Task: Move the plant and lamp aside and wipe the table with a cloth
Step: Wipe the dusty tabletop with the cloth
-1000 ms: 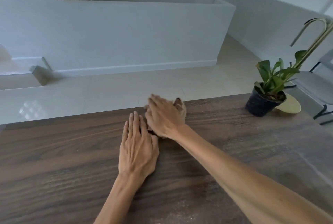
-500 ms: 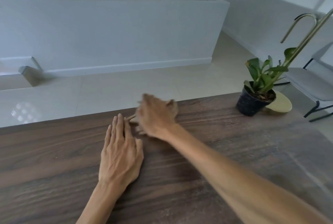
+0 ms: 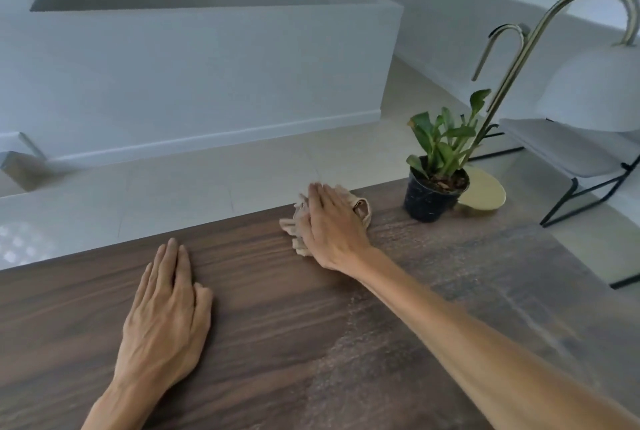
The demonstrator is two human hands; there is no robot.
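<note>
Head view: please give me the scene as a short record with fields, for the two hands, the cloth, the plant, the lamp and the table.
left hand: flat on the table, fingers straight, holding nothing
right hand: pressing on the cloth, fingers mostly straight
cloth: beige, crumpled, near the far edge of the table
plant: in a black pot, upright, at the far right of the table
lamp: round yellow base just behind the pot, brass curved stem, white shade
table: dark wood, a pale dusty patch at the right

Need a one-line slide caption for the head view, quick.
Right hand presses cloth on wooden table; left hand rests flat; plant and lamp aside.
</note>
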